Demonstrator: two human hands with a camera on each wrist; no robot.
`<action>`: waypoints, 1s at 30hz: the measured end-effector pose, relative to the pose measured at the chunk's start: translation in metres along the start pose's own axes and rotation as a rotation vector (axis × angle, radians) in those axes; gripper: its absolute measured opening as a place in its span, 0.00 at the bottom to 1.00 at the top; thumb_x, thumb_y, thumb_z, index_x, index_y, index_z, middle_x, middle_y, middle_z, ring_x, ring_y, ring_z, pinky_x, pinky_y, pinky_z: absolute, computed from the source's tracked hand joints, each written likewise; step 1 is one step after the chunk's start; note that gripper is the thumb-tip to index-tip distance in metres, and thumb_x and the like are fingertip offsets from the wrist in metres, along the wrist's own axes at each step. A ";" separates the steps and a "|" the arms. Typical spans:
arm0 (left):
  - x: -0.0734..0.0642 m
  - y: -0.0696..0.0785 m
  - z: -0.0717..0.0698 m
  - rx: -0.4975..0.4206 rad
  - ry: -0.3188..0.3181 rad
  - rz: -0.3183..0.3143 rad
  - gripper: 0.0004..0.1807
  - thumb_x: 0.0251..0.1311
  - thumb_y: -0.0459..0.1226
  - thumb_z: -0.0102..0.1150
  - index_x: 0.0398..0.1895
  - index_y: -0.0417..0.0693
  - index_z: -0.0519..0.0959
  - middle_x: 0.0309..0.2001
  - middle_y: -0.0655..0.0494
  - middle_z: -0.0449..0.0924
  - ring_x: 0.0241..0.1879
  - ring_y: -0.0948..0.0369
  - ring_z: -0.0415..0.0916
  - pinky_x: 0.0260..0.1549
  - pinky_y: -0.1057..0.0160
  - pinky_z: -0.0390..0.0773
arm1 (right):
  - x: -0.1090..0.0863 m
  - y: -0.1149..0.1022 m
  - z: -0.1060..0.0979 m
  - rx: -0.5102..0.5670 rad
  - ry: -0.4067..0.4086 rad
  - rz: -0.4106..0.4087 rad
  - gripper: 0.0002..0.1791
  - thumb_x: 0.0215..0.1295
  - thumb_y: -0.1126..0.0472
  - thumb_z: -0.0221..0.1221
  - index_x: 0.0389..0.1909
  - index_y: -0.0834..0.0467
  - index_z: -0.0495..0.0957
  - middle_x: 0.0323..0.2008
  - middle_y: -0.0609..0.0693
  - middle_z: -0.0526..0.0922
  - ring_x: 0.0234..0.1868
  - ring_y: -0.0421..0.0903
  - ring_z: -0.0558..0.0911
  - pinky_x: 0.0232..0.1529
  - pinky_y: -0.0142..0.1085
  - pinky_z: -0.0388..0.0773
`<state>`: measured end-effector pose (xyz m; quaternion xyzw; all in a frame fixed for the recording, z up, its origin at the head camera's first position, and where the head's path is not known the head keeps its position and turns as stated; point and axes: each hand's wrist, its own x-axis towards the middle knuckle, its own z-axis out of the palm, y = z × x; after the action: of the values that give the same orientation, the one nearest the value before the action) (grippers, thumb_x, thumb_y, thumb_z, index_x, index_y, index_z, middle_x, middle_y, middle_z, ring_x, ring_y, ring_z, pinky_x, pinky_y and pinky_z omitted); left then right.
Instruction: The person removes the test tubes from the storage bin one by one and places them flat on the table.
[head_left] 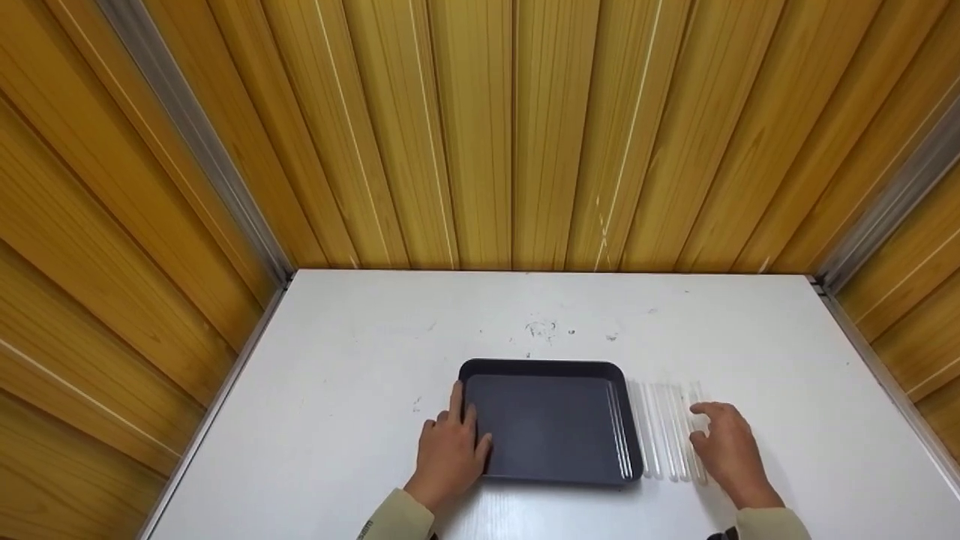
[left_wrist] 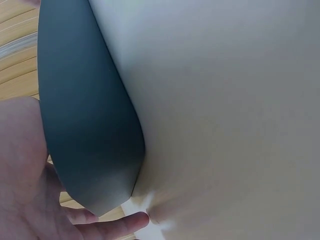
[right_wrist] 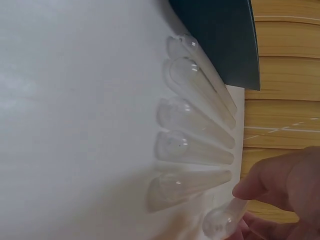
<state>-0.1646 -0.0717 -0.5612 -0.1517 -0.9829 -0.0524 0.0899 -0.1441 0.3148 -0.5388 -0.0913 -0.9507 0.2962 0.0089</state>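
A dark rectangular tray (head_left: pixel 551 427) lies on the white table in the head view. On its left rim rests my left hand (head_left: pixel 450 450), thumb and some fingers over the inside, one finger extended along the outside. That finger (left_wrist: pixel 117 227) reaches the tabletop beside the tray's outer wall (left_wrist: pixel 90 110). Several clear test tubes (head_left: pixel 660 431) lie side by side right of the tray. With thumb and fingers my right hand (head_left: pixel 727 446) pinches the outermost test tube (right_wrist: pixel 220 222), whose rounded end faces the camera. Slim bright streaks, tubes or reflections, run along the tray's right inner side.
The white tabletop (head_left: pixel 360 375) has dark scuff marks behind the tray. Yellow wood-look panels (head_left: pixel 555 135) close off the back and both sides, with grey metal strips (head_left: pixel 202 135) at the corners.
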 end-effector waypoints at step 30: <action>0.000 0.000 0.000 0.002 0.018 0.017 0.30 0.65 0.54 0.54 0.59 0.39 0.76 0.71 0.37 0.58 0.42 0.53 0.79 0.38 0.52 0.76 | 0.011 0.011 0.006 0.027 -0.066 0.059 0.23 0.59 0.74 0.54 0.57 0.73 0.70 0.61 0.76 0.64 0.57 0.71 0.72 0.54 0.57 0.73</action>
<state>-0.1642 -0.0718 -0.5611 -0.1596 -0.9808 -0.0523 0.0995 -0.1534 0.3227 -0.5504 -0.1092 -0.9433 0.3120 -0.0302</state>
